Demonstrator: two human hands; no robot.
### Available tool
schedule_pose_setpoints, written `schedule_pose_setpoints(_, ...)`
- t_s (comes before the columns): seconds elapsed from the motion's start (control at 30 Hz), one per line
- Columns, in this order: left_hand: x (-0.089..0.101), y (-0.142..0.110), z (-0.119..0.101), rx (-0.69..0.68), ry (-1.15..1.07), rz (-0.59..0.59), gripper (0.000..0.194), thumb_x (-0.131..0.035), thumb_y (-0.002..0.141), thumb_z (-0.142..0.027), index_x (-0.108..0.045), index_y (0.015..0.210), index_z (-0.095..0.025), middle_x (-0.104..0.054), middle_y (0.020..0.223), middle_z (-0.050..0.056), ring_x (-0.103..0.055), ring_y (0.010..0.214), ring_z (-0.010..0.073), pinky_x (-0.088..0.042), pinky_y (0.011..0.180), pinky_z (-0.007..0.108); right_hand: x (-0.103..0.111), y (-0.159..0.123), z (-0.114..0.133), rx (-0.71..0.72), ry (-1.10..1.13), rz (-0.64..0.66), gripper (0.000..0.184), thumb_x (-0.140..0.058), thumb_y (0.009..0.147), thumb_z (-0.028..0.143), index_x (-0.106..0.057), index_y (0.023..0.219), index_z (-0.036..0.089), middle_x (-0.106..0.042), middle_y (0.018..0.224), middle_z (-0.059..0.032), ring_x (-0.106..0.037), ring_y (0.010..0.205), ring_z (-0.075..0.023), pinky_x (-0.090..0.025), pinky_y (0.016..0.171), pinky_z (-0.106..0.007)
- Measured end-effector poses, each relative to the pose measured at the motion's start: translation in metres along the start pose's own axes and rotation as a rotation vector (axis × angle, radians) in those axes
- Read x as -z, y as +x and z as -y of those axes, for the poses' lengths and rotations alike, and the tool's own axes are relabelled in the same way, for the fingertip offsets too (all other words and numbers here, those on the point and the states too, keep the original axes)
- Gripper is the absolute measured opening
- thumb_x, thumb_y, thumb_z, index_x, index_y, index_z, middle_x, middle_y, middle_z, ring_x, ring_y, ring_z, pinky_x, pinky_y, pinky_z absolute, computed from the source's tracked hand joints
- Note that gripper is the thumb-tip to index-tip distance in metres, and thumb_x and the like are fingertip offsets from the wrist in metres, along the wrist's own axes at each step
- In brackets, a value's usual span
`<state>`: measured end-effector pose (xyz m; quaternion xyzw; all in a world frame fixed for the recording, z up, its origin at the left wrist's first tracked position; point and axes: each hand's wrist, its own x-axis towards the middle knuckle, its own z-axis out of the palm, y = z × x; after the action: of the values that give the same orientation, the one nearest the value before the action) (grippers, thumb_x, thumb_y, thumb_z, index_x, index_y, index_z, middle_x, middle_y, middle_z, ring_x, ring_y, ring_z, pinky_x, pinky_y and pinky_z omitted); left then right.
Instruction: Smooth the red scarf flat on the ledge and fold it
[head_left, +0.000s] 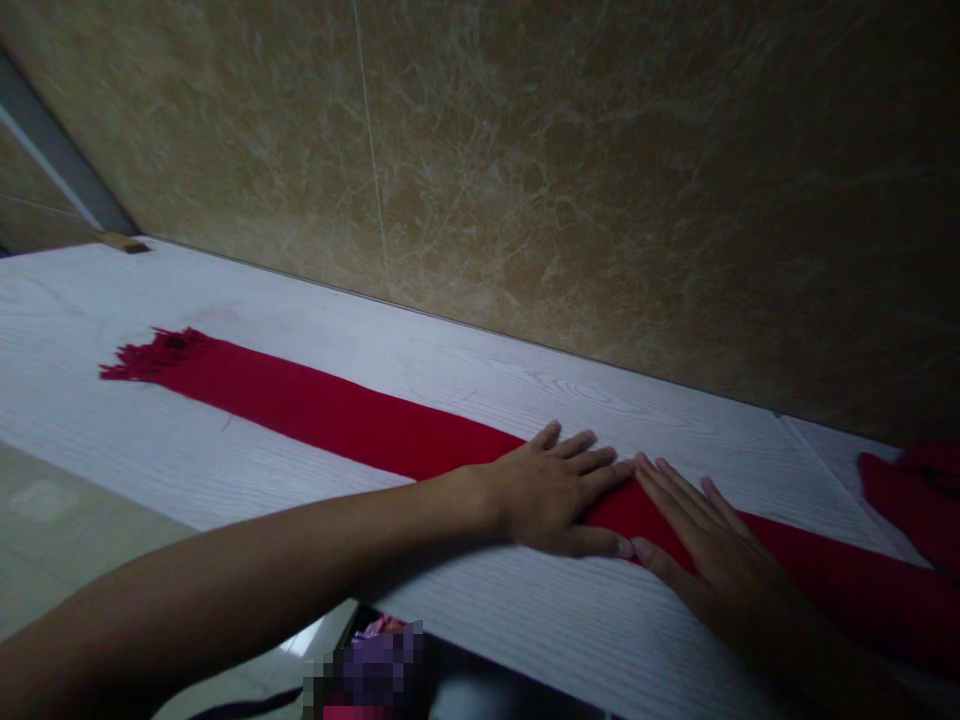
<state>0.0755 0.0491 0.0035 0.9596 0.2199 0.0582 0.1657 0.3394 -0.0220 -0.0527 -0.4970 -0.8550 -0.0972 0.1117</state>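
A long red scarf (322, 405) lies flat in a narrow strip across the white wood-grain table (480, 590), its fringed end at the far left. My left hand (555, 490) rests palm down on the scarf with its fingers spread. Beside it my right hand (705, 540) also lies on the cloth, fingers stretched out. The tips of both hands nearly meet or touch over the scarf. To the right the scarf runs on past my right hand and out of view.
A brown marbled wall (525, 180) rises behind the table's back edge. More red cloth (915, 495) lies at the far right. A small brown block (124, 242) sits at the back left corner. Tiled floor (67, 540) shows below the front edge.
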Motion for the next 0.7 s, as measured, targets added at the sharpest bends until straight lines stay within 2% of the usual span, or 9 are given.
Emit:
schedule_pose_setpoints(0.17, 0.0000, -0.0002, -0.0002, -0.002, -0.003, -0.003, 0.087, -0.040, 0.099, -0.068, -0.017, 0.164, -0.014, -0.025, 0.167, 0.014, -0.015, 0.157, 0.0334, -0.012, 0.126, 0.060, -0.0015, -0.0005, -0.0004, 0.017, -0.001, -0.030, 0.073, -0.039, 0.104, 0.050, -0.011, 0.165, 0.022, -0.042, 0.160, -0.0150, -0.042, 0.145, -0.0335, -0.034, 0.118, -0.064)
schedule_pose_setpoints(0.37, 0.0027, -0.0003, -0.0016, 0.009, -0.001, 0.034, 0.085, -0.036, 0.100, -0.069, -0.020, 0.164, -0.016, -0.022, 0.168, 0.014, -0.012, 0.157, 0.0358, -0.011, 0.126, 0.059, -0.0014, -0.0006, -0.0004, 0.018, -0.008, -0.027, 0.071, -0.037, 0.104, 0.049, -0.017, 0.164, 0.018, -0.042, 0.159, -0.0172, -0.042, 0.146, -0.0345, -0.035, 0.116, -0.064)
schedule_pose_setpoints(0.57, 0.0056, -0.0007, -0.0026, 0.008, 0.017, 0.056, 0.069, -0.032, 0.104, -0.063, -0.027, 0.162, -0.027, -0.019, 0.170, 0.011, -0.011, 0.157, 0.0345, -0.010, 0.125, 0.061, 0.0009, -0.0001, -0.0004, 0.020, -0.017, 0.013, 0.071, -0.037, 0.105, 0.049, -0.014, 0.165, 0.019, -0.042, 0.160, -0.0162, -0.039, 0.147, -0.0348, -0.036, 0.114, -0.066)
schedule_pose_setpoints(0.7, 0.0042, -0.0003, -0.0032, 0.026, 0.018, 0.049, 0.074, -0.035, 0.104, -0.062, -0.023, 0.163, -0.021, -0.019, 0.169, 0.012, -0.011, 0.157, 0.0346, -0.009, 0.126, 0.060, 0.0018, 0.0006, 0.0012, 0.007, -0.005, 0.020, 0.072, -0.039, 0.104, 0.049, -0.014, 0.165, 0.020, -0.041, 0.160, -0.0153, -0.040, 0.147, -0.0342, -0.034, 0.116, -0.065)
